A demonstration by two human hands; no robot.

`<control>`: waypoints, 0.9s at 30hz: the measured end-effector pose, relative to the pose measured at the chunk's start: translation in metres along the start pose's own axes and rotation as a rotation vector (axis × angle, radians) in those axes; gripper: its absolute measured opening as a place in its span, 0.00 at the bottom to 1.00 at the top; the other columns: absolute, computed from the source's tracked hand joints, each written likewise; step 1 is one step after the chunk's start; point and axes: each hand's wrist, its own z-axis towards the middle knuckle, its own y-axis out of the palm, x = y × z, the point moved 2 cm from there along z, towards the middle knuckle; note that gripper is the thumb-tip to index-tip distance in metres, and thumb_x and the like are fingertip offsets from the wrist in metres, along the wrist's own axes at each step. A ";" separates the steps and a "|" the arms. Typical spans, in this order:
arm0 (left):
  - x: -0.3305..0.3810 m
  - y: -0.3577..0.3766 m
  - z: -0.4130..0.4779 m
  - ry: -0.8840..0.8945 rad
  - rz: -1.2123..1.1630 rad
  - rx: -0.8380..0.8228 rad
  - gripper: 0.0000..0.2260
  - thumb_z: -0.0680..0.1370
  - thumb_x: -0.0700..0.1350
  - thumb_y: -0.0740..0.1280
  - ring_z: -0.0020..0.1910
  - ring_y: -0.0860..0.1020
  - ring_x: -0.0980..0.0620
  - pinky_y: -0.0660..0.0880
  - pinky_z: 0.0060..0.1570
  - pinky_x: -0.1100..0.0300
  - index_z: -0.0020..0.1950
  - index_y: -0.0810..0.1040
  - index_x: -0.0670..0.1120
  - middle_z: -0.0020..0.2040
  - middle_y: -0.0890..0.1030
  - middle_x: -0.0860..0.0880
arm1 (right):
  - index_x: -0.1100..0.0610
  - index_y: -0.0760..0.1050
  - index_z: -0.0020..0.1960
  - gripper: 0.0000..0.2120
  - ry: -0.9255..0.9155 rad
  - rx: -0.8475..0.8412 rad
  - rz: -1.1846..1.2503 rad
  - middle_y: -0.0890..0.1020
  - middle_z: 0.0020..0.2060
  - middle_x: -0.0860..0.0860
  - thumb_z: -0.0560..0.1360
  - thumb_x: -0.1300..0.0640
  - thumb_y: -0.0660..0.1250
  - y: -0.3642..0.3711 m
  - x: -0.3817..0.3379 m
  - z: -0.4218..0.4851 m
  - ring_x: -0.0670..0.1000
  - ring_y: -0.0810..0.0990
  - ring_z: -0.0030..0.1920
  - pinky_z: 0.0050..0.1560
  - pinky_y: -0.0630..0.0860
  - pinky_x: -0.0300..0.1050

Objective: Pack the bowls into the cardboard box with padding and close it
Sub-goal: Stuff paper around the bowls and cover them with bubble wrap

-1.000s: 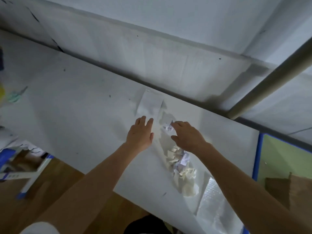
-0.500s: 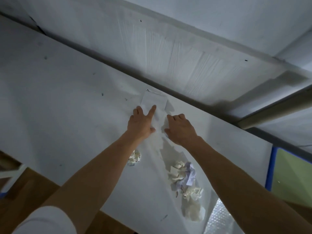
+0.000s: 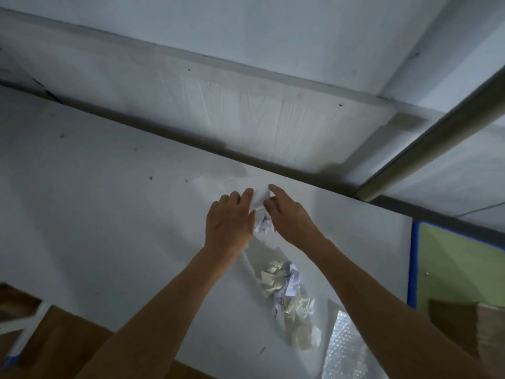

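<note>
Where the sheet of white paper (image 3: 258, 199) was lying flat on the white table (image 3: 109, 214) half a second ago, pinned under the fingertips of the left hand, it is now raised off the surface and bunched between both hands. The left hand (image 3: 229, 225) is curled round the sheet's left side, with the fingers laid over its upper edge. The right hand (image 3: 293, 217) is closed on the right side, the paper being pinched between forefinger and thumb. The hands, which were set apart a second ago, are now drawn in until only the gathered sheet separates them.

Just below the sheet, between the two hands, a small printed scrap (image 3: 263, 225) is seen crumpled; whether it is touched by either hand cannot be told. The little wad seen by the left forearm half a second ago is no longer visible.

Nearer the body, the crumpled paper wads (image 3: 284, 283) are left in the same loose row on the table beside the right forearm. The bubble wrap (image 3: 343, 348) lies just beside the nearest of them. Past the table's right edge, brown cardboard (image 3: 489, 332) is partly seen on a green mat (image 3: 459, 258), well apart from the hands.
</note>
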 end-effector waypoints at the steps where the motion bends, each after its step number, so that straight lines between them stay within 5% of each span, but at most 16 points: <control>1: 0.013 -0.006 -0.004 0.023 -0.001 0.010 0.20 0.76 0.52 0.70 0.40 0.78 0.47 0.77 0.39 0.55 0.66 0.74 0.46 0.47 0.81 0.46 | 0.49 0.62 0.74 0.21 0.017 0.042 0.092 0.79 0.62 0.51 0.83 0.46 0.56 -0.009 0.002 -0.009 0.53 0.80 0.57 0.59 0.75 0.44; 7: 0.100 -0.024 -0.044 0.268 -0.103 0.080 0.27 0.70 0.53 0.75 0.48 0.77 0.48 0.76 0.47 0.55 0.66 0.74 0.49 0.52 0.79 0.47 | 0.47 0.71 0.64 0.15 0.122 0.280 0.360 0.79 0.48 0.44 0.78 0.51 0.67 -0.062 0.054 -0.079 0.45 0.80 0.47 0.41 0.75 0.28; 13: 0.173 -0.027 -0.055 0.375 -0.199 -0.087 0.43 0.70 0.77 0.57 0.67 0.68 0.48 0.70 0.62 0.53 0.77 0.63 0.51 0.70 0.68 0.48 | 0.51 0.77 0.56 0.12 0.170 0.374 0.464 0.84 0.44 0.48 0.76 0.63 0.66 -0.117 0.116 -0.160 0.46 0.82 0.44 0.42 0.78 0.39; 16: 0.207 -0.031 -0.049 0.432 -0.171 -0.098 0.43 0.73 0.75 0.51 0.75 0.60 0.44 0.66 0.69 0.49 0.80 0.54 0.49 0.78 0.60 0.43 | 0.51 0.78 0.51 0.11 0.173 0.396 0.505 0.84 0.41 0.51 0.74 0.65 0.65 -0.140 0.145 -0.200 0.54 0.83 0.44 0.47 0.79 0.56; 18: 0.233 -0.034 -0.044 0.444 -0.196 -0.118 0.44 0.73 0.74 0.52 0.78 0.55 0.43 0.62 0.72 0.49 0.81 0.49 0.48 0.79 0.55 0.42 | 0.53 0.78 0.49 0.09 0.141 0.414 0.527 0.84 0.41 0.52 0.74 0.64 0.65 -0.153 0.159 -0.227 0.53 0.81 0.42 0.45 0.77 0.53; 20: 0.261 -0.040 -0.043 0.470 -0.236 -0.149 0.46 0.72 0.74 0.55 0.78 0.55 0.43 0.63 0.71 0.48 0.81 0.48 0.47 0.79 0.56 0.42 | 0.54 0.77 0.47 0.07 0.128 0.437 0.528 0.82 0.38 0.49 0.73 0.64 0.65 -0.165 0.172 -0.250 0.46 0.78 0.38 0.41 0.74 0.44; 23: 0.303 -0.048 -0.049 0.557 -0.330 -0.155 0.45 0.72 0.71 0.60 0.68 0.68 0.43 0.71 0.65 0.47 0.79 0.56 0.44 0.71 0.68 0.42 | 0.50 0.74 0.42 0.10 0.138 0.464 0.448 0.78 0.32 0.40 0.75 0.64 0.65 -0.185 0.188 -0.282 0.38 0.73 0.33 0.34 0.68 0.33; 27: 0.346 -0.064 -0.068 0.636 -0.395 -0.094 0.32 0.74 0.63 0.66 0.59 0.74 0.46 0.74 0.57 0.53 0.72 0.68 0.46 0.60 0.75 0.47 | 0.45 0.70 0.42 0.11 0.137 0.535 0.344 0.74 0.33 0.42 0.76 0.61 0.65 -0.212 0.197 -0.319 0.37 0.73 0.35 0.33 0.68 0.31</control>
